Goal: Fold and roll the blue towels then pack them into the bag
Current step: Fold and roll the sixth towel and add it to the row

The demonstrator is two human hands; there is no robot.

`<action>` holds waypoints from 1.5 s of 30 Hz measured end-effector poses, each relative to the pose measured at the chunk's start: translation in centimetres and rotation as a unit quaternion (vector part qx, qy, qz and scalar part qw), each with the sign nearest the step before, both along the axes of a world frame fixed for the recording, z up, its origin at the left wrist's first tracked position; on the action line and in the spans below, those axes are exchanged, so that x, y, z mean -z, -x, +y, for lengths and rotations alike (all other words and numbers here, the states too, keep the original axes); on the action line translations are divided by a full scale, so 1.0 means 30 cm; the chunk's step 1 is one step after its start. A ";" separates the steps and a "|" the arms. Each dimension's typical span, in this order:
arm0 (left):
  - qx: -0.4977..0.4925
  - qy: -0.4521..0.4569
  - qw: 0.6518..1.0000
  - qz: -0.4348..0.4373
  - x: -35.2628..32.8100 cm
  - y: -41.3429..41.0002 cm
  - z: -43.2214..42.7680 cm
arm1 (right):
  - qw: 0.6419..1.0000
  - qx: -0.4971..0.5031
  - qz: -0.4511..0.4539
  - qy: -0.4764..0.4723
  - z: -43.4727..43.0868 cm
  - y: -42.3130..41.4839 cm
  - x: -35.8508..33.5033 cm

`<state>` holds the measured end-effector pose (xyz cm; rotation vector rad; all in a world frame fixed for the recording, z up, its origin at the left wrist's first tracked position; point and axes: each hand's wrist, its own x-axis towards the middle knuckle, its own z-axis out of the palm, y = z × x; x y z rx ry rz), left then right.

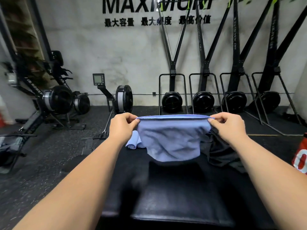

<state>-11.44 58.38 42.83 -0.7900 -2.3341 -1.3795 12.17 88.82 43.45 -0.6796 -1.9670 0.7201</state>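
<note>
A blue towel [172, 140] hangs doubled in the air above a black padded bench [174, 193]. My left hand [122, 125] pinches its top left corner and my right hand [227, 124] pinches its top right corner, stretching the upper edge taut between them. Two rolled blue towels [133, 142] lie on the bench's far left, partly hidden behind the hanging towel. A black bag [221, 151] lies crumpled on the bench at the right, just below my right hand.
Rowing machines [54, 100] stand on the dark rubber floor to the left and behind. Several ski machines [204, 98] line the back wall. A red and white object [301, 160] sits at the right edge.
</note>
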 end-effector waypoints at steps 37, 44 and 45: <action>0.400 -0.151 0.853 -0.300 -0.241 -0.126 -0.254 | 0.853 -0.387 0.106 0.335 -0.087 -0.215 -0.159; 0.289 -0.104 0.896 -0.322 -0.064 -0.076 -0.190 | 0.906 -0.260 0.015 0.335 -0.009 -0.143 0.012; 0.251 -0.073 0.912 -0.315 -0.012 -0.067 -0.179 | 0.922 -0.220 -0.023 0.317 -0.006 -0.136 0.061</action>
